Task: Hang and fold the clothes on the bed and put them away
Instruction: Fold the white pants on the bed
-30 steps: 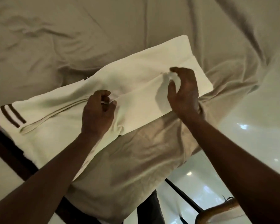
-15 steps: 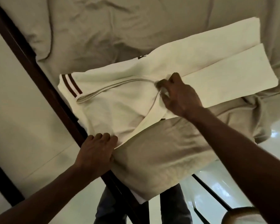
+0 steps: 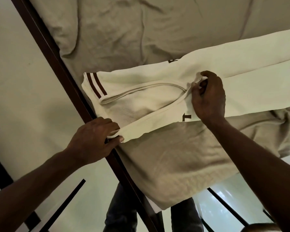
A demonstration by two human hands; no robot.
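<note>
Directly below the head camera, a cream knit garment [image 3: 141, 91] lies partly folded on a rumpled beige bed sheet [image 3: 174, 156], close to the corner of the bed. Its end with two maroon stripes [image 3: 95, 84] reaches the dark wooden bed frame [image 3: 60, 64], which runs diagonally across the view.

The left hand [image 3: 94, 139] is at the bed's edge. Thumb and fingers pinch the nearest corner of a long folded-over panel, right where the fabric meets the frame. The right hand [image 3: 208, 97] is further up the same panel, fingers curled and pinching a small bunch of cloth at the point where the raised seam bands converge.

Held at both ends like this, the panel is pulled into a straight, taut diagonal — likely so the fold line stays crisp and the layer can be turned over or laid flat without wrinkling.

A dark letter [image 3: 186, 117] printed on the fabric shows just beside the right wrist. The rest of the garment stretches away to the right in two flat, parallel layers.

Pale floor [image 3: 15, 81] shows left of the frame, and the person's dark trousers [image 3: 120, 213] are at the bottom. The folding looks mid-way — the garment is not yet a compact stack, and nothing here shows where it will be put away.
</note>
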